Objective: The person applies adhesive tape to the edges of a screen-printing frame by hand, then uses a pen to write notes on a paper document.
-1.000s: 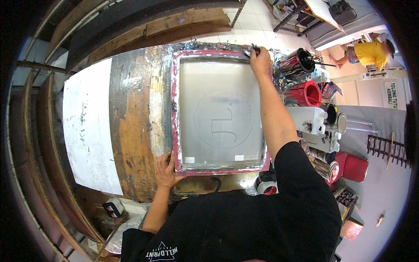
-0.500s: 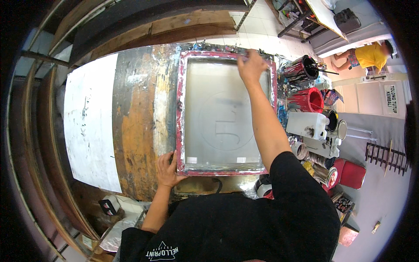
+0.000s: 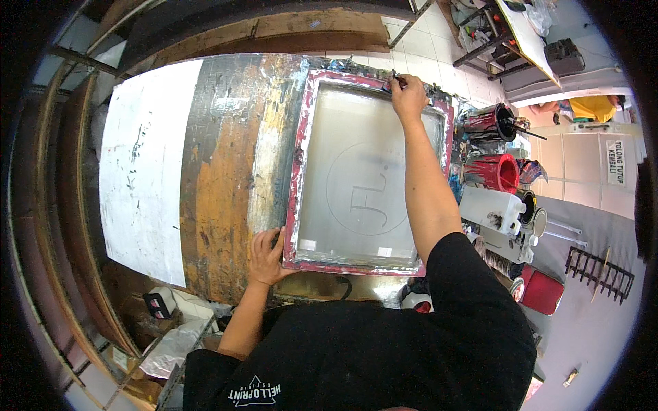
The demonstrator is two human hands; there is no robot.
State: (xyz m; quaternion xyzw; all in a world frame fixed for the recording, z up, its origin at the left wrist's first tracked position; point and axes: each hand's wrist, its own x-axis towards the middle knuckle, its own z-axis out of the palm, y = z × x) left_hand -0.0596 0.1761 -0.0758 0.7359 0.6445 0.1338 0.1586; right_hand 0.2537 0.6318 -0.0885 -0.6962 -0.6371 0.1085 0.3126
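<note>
A screen printing frame (image 3: 293, 171) with worn, dark red rails lies on the worktable. Its pale mesh (image 3: 343, 144) bears a large circle with letters inside. My left hand (image 3: 266, 260) grips the frame's near left corner, fingers along the left side and thumb along the near edge. At the far rail, right of its middle, my right hand (image 3: 409, 99) is closed with its fingers pinched on a small dark knob-like piece. The fingers partly hide that piece.
A white sheet (image 3: 147, 171) covers the table's left part. Right of the frame stand ink-stained cans, among them a red can (image 3: 499, 172), and a white jerrycan (image 3: 490, 209). Wooden shelving (image 3: 82, 205) is at the left. Someone in yellow (image 3: 593, 108) is at the far right.
My right hand was blurred over the far rail and has now closed on the small dark piece. My left hand stays at the corner. The whole view has shifted slightly.
</note>
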